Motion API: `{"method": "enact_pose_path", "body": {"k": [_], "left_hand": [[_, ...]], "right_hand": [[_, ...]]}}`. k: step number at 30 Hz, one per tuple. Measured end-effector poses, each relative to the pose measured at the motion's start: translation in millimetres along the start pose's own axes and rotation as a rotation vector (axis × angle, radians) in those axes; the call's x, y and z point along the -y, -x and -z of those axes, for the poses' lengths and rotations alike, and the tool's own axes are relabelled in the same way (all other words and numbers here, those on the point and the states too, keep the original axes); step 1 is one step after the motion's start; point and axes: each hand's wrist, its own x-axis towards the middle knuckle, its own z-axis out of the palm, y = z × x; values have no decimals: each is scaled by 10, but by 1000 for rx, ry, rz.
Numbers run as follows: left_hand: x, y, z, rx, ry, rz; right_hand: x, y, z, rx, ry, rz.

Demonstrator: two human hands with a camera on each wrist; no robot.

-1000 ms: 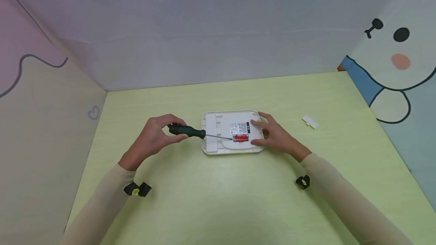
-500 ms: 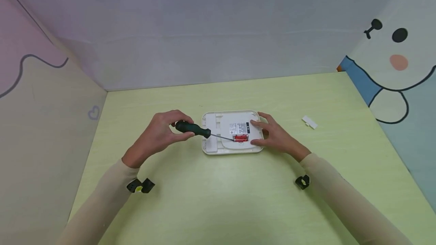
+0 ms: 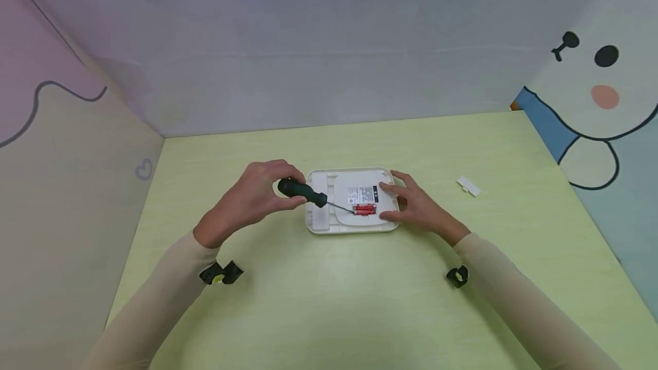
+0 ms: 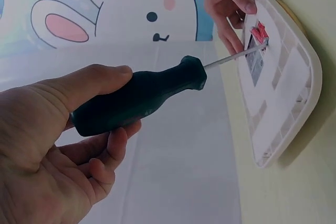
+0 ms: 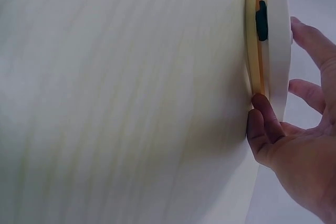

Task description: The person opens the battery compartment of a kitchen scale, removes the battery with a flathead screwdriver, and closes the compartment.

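My left hand [image 3: 262,196] holds a screwdriver [image 4: 142,98] by its dark green handle, thumb on one side and fingers on the other. Its thin metal shaft points right and down, with the tip at the left end of the red batteries [image 3: 365,209]. These sit in an uncovered slot of a white, rounded plastic device [image 3: 320,201], which has a printed label [image 3: 360,194] beside the slot. My right hand [image 3: 418,207] grips the device's right end, two fingertips on the upper face. In the right wrist view, other fingers [image 5: 265,116] touch its yellowish side edge.
A small white battery cover [image 3: 468,185] with a tab lies on the pale yellow-green table [image 3: 329,290], right of the device. Walls with cartoon drawings [image 3: 606,96] stand along the table's left, back and right sides.
My left hand has moved right and slightly up, bringing the screwdriver's handle closer over the device and tilting it more steeply. The tip stays near the batteries' left end. My right hand holds still.
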Motion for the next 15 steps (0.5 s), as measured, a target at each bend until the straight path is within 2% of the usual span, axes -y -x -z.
{"method": "enact_pose_path", "body": {"k": [4,7,11,15], "left_hand": [[-71,-52,-12,-5,7,-3],[-91,-67,-19,-3,5,20],[-14,1,-16,4,-1,102],[168,161,-49,8,43,207]], "right_hand": [[-1,6,6,-5,0,1],[2,8,8,-6,-6,-3],[2,9,4,-4,-12,-2],[1,4,-8,-4,-16,-1]]}}
